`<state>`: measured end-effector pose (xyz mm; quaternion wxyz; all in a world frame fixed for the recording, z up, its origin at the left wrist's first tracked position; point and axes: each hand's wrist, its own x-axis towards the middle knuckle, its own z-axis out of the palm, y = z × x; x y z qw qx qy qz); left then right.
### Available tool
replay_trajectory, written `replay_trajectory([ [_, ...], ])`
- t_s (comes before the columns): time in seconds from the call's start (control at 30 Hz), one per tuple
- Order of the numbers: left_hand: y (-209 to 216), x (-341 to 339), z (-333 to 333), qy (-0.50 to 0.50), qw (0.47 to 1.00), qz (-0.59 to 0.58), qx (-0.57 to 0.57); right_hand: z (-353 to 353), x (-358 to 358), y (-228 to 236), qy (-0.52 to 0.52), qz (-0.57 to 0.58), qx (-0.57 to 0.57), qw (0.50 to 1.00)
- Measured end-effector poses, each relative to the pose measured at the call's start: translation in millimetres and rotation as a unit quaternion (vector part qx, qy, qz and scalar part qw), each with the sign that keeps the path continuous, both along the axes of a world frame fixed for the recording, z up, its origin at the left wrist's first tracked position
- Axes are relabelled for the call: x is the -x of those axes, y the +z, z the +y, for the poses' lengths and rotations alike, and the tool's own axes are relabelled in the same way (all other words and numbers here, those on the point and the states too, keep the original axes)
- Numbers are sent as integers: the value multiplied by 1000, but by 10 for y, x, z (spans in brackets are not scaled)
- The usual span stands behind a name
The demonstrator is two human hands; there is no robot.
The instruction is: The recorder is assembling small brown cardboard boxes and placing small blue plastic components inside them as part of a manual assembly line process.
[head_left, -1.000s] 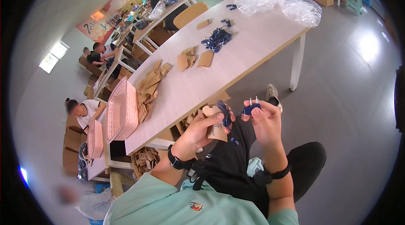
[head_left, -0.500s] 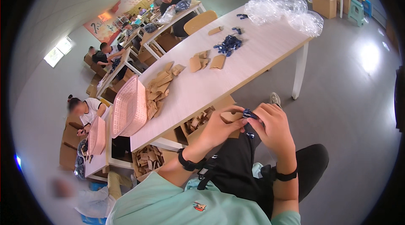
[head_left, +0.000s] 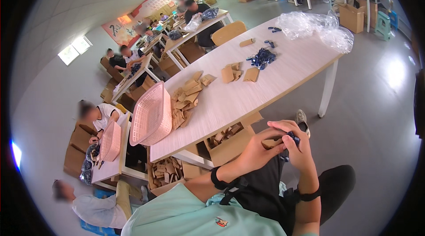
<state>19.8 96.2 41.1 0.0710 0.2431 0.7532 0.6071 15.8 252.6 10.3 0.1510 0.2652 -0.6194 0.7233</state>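
My left hand (head_left: pixel 256 151) and my right hand (head_left: pixel 295 147) meet over my lap, just off the white table's (head_left: pixel 248 96) near edge. Between them they hold a small folded brown cardboard piece (head_left: pixel 271 143). A small dark blue part (head_left: pixel 293 138) sits at my right fingertips against the cardboard. Both hands have their fingers closed around these things. My wrists carry black bands.
On the table lie a pink plastic basket (head_left: pixel 151 114), a heap of brown cardboard pieces (head_left: pixel 188 96), a pile of dark blue parts (head_left: pixel 262 57) and a clear plastic bag (head_left: pixel 316 27). An open carton of cardboard pieces (head_left: pixel 226 141) stands under the table edge. Other people work at tables to the left and behind.
My hands have come together, bringing the blue part onto the cardboard piece, and have moved lower and to the right in the picture. The view has tilted up toward the room.
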Motion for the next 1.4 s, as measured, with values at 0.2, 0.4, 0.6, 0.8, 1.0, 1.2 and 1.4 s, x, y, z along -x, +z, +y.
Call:
replay_trajectory([
  [0.2, -169, 202, 120, -23, 998, -55, -35, 125, 187, -114, -16, -9, 16, 1000],
  [0.4, -469, 359, 245, 3, 989, -116, -92, 250, 387, -259, 9, -21, 31, 999],
  [0.6, -629, 550, 229, -1, 988, -146, -50, 339, 543, -322, 32, -14, 17, 999],
  [0.8, -680, 640, 222, 16, 972, -208, -111, 397, 652, -336, 7, 20, -31, 999],
  [1.0, -619, 658, 276, 20, 978, -162, -130, 366, 691, -339, -5, 19, -47, 999],
  [1.2, -630, 625, 178, -1, 992, -94, -82, 338, 592, -234, -6, 13, -58, 998],
  [1.4, -575, 441, 51, 0, 987, -122, -105, 219, 413, -173, -14, 33, -72, 997],
])
